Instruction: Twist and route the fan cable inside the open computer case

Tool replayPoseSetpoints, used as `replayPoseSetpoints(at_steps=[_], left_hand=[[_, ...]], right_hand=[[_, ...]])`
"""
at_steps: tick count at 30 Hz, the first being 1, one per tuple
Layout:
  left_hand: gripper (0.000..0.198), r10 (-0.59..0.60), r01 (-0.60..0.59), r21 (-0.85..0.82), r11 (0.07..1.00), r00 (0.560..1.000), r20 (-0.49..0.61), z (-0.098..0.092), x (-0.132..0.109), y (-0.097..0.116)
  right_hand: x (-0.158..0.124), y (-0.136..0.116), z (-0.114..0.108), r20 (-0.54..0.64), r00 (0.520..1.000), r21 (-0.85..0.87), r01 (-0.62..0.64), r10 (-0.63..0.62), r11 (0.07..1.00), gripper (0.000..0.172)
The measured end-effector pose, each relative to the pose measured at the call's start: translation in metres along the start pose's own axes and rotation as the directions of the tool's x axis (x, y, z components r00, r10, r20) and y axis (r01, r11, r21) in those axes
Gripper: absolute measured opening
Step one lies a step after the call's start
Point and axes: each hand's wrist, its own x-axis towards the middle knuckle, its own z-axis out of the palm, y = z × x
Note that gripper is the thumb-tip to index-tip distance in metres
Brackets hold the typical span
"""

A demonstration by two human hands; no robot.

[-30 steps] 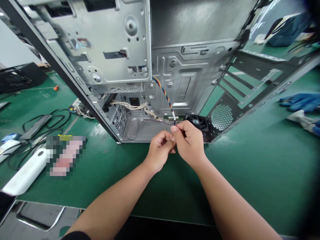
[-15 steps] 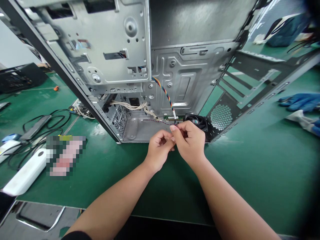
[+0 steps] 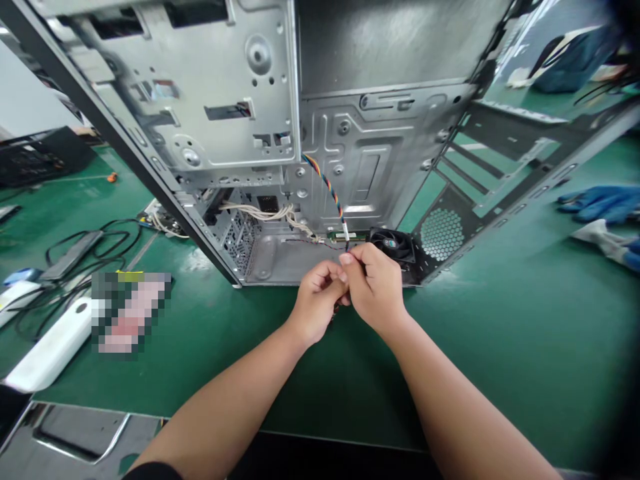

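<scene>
A twisted multicoloured cable (image 3: 330, 189) with a white wrapped section comes out of the drive cage of an open computer case (image 3: 390, 47) and runs down into my fingers. My right hand (image 3: 375, 283) is closed in a pinch on its lower end. Touching it, my left hand (image 3: 315, 303) is pinched as well, with a small dark piece of cable poking out below the fingers. The fingers hide the cable's tip. Just behind the right hand is a black fan (image 3: 393, 245) at the case floor. A thin dark wire (image 3: 300, 241) also leads toward the hands.
Cream-coloured cables (image 3: 265, 213) run along the inside of the case. Blue gloves (image 3: 600, 202) lie to the right on the green table (image 3: 525, 347). On the left are a white device (image 3: 53, 347), a power strip (image 3: 73, 255) with black cords, and a pixelated item (image 3: 135, 310).
My right hand has shifted slightly left and the cable with it. More of the fan now shows, and a dark cable piece has appeared beneath the left fingers.
</scene>
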Motion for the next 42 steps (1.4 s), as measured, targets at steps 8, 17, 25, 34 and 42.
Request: replayPoseSetpoints(at_steps=[8, 17, 25, 34, 42], left_hand=[[0.025, 0.053, -0.053, 0.001, 0.999, 0.997, -0.06, 0.0065, 0.0004, 0.0012], [0.022, 0.071, -0.069, 0.041, 0.997, 0.997, -0.033, 0.0036, 0.0009, -0.0008], [0.024, 0.03, -0.031, 0.009, 0.999, 0.999, 0.024, 0.0018, 0.0008, -0.0009], [0.023, 0.218, -0.184, 0.296, 0.937, 0.972, -0.086, 0.0053, 0.0, 0.0058], [0.022, 0.197, -0.163, 0.308, 0.937, 0.977, -0.085, 0.0065, -0.0019, 0.007]], right_hand=[[-0.0015, 0.0, 0.0008, -0.107, 0.993, -0.074, 0.051, -0.058, 0.996, 0.02], [-0.002, 0.0012, 0.0027, -0.09, 0.992, -0.11, 0.075, -0.086, 0.991, 0.021], [0.0, -0.0017, -0.0002, 0.012, 1.0, -0.001, -0.027, 0.027, 1.0, 0.021], [-0.0002, 0.0, 0.0004, -0.084, 0.996, -0.039, 0.005, -0.008, 0.999, 0.018], [-0.0015, -0.0016, 0.0014, -0.054, 0.998, 0.001, -0.027, 0.027, 1.0, 0.018]])
